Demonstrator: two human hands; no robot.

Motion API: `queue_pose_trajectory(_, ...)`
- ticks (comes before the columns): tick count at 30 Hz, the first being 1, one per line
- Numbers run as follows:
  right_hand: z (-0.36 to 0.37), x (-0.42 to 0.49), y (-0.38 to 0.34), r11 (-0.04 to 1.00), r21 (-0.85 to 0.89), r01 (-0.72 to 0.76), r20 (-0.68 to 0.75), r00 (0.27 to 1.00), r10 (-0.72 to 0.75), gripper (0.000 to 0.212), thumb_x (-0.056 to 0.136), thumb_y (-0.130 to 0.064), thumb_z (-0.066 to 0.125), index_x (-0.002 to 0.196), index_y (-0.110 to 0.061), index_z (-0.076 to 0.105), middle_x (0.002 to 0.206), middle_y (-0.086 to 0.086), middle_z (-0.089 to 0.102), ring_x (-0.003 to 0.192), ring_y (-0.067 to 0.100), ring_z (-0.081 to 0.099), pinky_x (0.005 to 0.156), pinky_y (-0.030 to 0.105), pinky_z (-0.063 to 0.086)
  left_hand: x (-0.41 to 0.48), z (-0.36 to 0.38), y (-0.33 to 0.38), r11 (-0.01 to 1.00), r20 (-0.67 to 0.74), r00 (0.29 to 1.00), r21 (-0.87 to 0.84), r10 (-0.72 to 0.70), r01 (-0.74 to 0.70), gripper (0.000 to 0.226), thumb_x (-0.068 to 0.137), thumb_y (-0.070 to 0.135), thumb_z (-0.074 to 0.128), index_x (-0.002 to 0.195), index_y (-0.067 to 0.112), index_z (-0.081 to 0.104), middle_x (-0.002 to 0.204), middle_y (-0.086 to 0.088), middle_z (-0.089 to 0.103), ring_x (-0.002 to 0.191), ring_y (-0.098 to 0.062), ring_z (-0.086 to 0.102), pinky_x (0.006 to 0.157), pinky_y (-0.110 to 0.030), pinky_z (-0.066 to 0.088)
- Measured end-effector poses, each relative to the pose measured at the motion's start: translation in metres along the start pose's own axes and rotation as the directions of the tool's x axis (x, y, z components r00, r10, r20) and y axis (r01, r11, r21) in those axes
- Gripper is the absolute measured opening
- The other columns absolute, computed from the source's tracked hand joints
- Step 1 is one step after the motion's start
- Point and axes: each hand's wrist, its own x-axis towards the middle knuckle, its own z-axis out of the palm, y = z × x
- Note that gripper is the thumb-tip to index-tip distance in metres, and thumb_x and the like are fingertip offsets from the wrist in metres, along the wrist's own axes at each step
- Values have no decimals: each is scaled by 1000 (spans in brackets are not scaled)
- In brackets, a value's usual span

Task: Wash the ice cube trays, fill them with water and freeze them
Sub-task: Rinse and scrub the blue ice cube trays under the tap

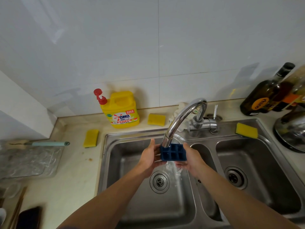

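Both hands, left hand (149, 156) and right hand (192, 160), are gripping the blue ice cube tray (173, 152) under the faucet (181, 119); water is spilling into the sink (132, 162).

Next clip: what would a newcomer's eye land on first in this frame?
The blue ice cube tray stands out first, held between the left hand and right hand under the running faucet, over the left sink basin. Next comes the bright yellow detergent bottle on the counter behind, with a yellow sponge beside it.
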Motion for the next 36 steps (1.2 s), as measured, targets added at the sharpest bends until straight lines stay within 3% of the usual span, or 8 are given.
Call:
queue_pose_trajectory(5,10,-14,-12,977,-162,136,31,991,-133,40,109,-42,36,118,-15,64,111,15,71,101,31,70,78,40,61,6,-4,-4,995,-126,989,-77,-73,64,57,101,63,36,112,16,67,103,-8,77,98,-28,73,65,-35,60)
queue_pose_trajectory(10,18,-23,-15,936,-250,249,85,968,-235,34,109,-38,35,110,-20,64,104,13,73,94,29,74,76,37,62,12,-9,-9,984,-143,982,-141,-126,105,56,101,62,35,114,16,64,99,-9,77,98,-31,72,71,-39,57)
queue_pose_trajectory(14,15,-21,-13,947,-243,212,38,977,-209,34,109,-38,36,113,-18,63,106,13,71,99,30,72,83,42,62,9,-9,-7,975,-130,985,-204,-111,83,56,102,60,35,114,13,64,90,-9,79,84,-27,77,66,-37,61)
queue_pose_trajectory(16,16,-19,-10,953,-251,172,31,985,-170,35,108,-39,36,115,-18,63,110,13,70,103,28,69,87,43,61,8,-10,-5,979,-132,988,-197,-78,51,60,104,59,31,114,11,65,94,-10,79,89,-28,77,69,-38,60)
queue_pose_trajectory(20,23,-17,-5,943,-271,192,86,981,-175,34,107,-42,38,120,-21,61,112,9,70,100,23,71,82,38,62,7,-10,0,972,-160,986,-234,-39,0,61,106,55,30,114,7,67,96,-12,78,99,-31,72,78,-40,58)
queue_pose_trajectory(26,15,-16,-7,975,-179,133,-53,988,-145,33,108,-39,39,112,-17,64,106,10,69,99,26,69,82,42,61,-2,2,-1,983,15,998,-175,-61,63,70,104,61,22,122,11,66,115,-14,74,113,-31,67,87,-42,57)
queue_pose_trajectory(31,23,-18,-8,939,-248,240,60,971,-232,30,105,-42,40,108,-28,66,104,6,72,98,22,71,78,36,61,3,0,4,963,-42,997,-263,-72,58,69,105,61,21,128,9,61,119,-14,72,112,-31,66,91,-42,53)
queue_pose_trajectory(36,10,-14,-12,973,-141,183,-87,977,-197,24,108,-38,43,99,-28,63,102,8,70,96,25,70,85,44,62,4,11,4,958,64,995,-273,-78,93,73,104,63,19,135,8,57,126,-17,68,117,-33,63,100,-45,51)
